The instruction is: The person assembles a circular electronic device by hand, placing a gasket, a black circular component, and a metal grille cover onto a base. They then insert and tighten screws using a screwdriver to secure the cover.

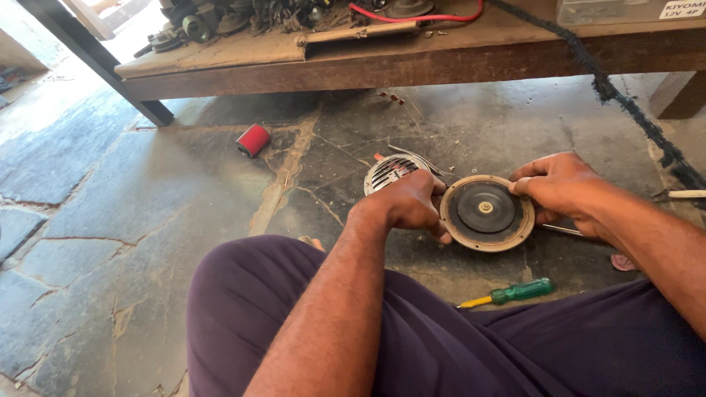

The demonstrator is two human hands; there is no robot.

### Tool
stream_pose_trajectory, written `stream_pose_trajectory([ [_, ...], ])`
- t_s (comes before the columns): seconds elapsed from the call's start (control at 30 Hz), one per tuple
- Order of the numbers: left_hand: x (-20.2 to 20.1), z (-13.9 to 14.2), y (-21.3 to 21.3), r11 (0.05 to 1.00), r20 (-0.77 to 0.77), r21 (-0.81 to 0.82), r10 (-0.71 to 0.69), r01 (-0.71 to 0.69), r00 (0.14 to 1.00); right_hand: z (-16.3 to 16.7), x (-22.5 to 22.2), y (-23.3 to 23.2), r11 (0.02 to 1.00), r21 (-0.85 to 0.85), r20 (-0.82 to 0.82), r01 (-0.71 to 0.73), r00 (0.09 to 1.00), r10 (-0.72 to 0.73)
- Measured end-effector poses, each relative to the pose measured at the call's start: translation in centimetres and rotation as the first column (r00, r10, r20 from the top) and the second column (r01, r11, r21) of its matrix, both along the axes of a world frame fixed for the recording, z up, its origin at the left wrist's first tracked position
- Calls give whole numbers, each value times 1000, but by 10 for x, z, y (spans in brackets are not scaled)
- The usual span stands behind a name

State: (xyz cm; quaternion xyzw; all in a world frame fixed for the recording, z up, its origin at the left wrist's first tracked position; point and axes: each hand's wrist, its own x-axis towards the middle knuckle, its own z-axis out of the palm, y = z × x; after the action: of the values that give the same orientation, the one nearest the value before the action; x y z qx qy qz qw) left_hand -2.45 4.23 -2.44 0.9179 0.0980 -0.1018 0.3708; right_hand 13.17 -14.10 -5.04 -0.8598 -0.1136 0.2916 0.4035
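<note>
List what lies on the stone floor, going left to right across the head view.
Red cylinder → chrome slotted horn cover, behind the left hand → round horn disc, gripped by both hands → right hand; the green-handled screwdriver lies nearer, below the disc's right side.

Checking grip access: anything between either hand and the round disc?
Nothing visible. The left hand and right hand both grip the disc directly at its rim. The chrome grille lies behind the left hand, not between.
</note>
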Motion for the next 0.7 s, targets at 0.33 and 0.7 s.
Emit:
stream_pose_trajectory([
  [0.33,0,3,-1,1000,-87,1,22,-22,996,-2,0,0,1000,15,-25,1,1000,0],
  [0.7,0,1,12,994,-157,-42,98,-105,983,4,-4,0,1000,6,-25,28,999,-28],
])
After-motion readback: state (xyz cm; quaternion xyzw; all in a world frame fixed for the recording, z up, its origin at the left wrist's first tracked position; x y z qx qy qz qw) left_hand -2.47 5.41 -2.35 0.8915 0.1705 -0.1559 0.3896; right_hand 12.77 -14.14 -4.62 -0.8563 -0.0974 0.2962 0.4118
